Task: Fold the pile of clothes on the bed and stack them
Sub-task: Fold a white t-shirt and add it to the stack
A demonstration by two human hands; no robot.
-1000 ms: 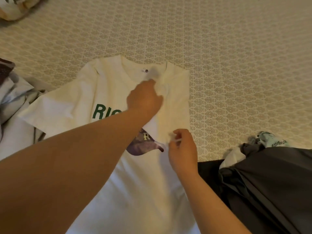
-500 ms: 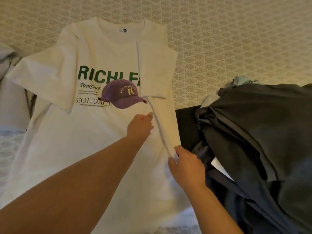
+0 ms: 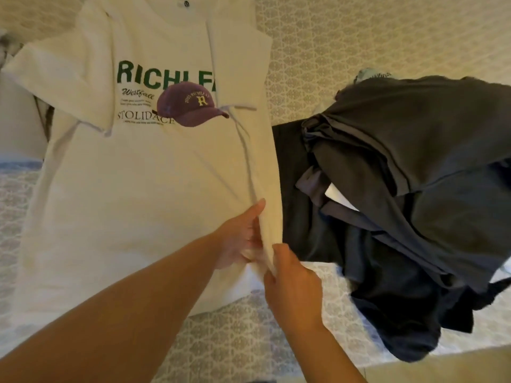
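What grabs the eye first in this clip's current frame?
A white T-shirt with green lettering and a purple cap print lies spread on the bed, filling the left and centre. Both hands, left hand and right hand, pinch its folded right edge. A heap of dark clothes sits at right.

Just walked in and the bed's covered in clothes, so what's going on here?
A person is folding a white printed T-shirt laid flat on the bed. Its right side is turned in, and both hands, the left hand and right hand, hold that folded edge near the hem. A heap of dark clothes waits to the right, unfolded.
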